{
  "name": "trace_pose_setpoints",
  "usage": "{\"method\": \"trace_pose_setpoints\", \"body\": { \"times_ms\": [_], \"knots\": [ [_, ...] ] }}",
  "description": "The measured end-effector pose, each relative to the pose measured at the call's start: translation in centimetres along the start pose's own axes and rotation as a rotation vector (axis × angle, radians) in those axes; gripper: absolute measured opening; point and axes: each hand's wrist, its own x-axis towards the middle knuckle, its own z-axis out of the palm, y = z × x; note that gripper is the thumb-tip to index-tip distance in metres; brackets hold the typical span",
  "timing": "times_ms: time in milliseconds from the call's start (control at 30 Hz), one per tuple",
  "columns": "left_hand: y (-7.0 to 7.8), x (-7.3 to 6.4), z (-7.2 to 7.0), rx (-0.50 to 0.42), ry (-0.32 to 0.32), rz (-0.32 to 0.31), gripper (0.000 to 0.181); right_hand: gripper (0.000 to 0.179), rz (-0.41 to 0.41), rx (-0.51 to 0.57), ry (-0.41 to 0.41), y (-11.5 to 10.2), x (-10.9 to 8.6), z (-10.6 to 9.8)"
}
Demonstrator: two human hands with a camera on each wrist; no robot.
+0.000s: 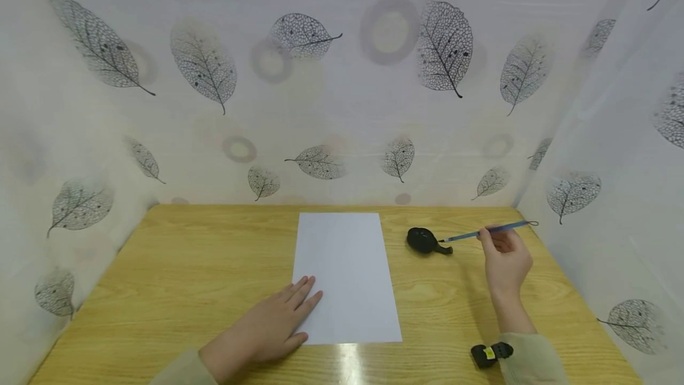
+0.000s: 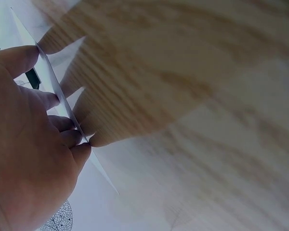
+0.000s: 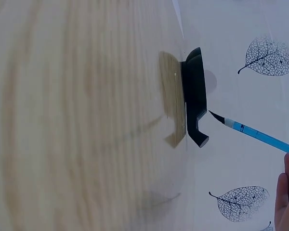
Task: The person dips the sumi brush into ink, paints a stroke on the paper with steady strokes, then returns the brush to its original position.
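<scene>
Seems to be at the stage of wetting or tidying the brush (image 1: 470, 234) at the small black dish (image 1: 422, 240), with no mark visible on the white paper (image 1: 347, 278). By that reading, would call next for a slow, light meeting of tip (image 3: 216, 116) and dish, without nudging the dish along the table (image 1: 214, 254) or dripping, and for a steady left hand (image 1: 275, 321).

Holds the brush in the right hand (image 1: 506, 257), clamped between thumb and fingers around the middle of its length, angled left and slightly down toward the dish. In the right wrist view, just beside the dish, near its short handle (image 3: 196, 137), with apparently a narrow gap: the tip. Cannot tell for certain about contact.

To the right of the paper, near its far corner, and left of and beyond the right hand: the dish, resting on the table. Rests the left hand along the paper's left edge, fingers extended and somewhat apart, fingertips and thumb touching the sheet, with nothing gripped.
</scene>
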Motion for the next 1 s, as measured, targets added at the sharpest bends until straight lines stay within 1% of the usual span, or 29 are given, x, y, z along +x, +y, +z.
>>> {"method": "trace_pose_setpoints", "body": {
  "times_ms": [100,267,500,600,833,1000],
  "knots": [
    [0.0,0.0,0.0,-0.002,-0.005,-0.005,0.071,0.017,0.001,0.002,-0.007,0.0,-0.1,0.2],
    [0.0,0.2,0.3,-0.01,-0.009,-0.015,0.071,0.017,0.01,-0.039,-0.009,0.0,-0.2,0.3],
    [-0.1,0.1,0.4,-0.008,0.008,-0.01,0.071,0.017,-0.008,-0.046,0.012,0.1,-0.1,0.0],
    [-0.1,0.1,0.4,-0.01,-0.001,-0.014,0.071,0.017,-0.01,-0.037,0.021,-0.1,-0.1,-0.2],
    [-0.1,0.0,0.1,-0.006,0.01,0.001,0.071,0.018,-0.013,-0.009,0.03,-0.9,0.0,0.0],
    [-0.1,0.0,0.1,-0.009,-0.005,-0.008,0.071,0.018,-0.011,0.035,0.03,-1.7,-0.1,0.4]
  ]
}}
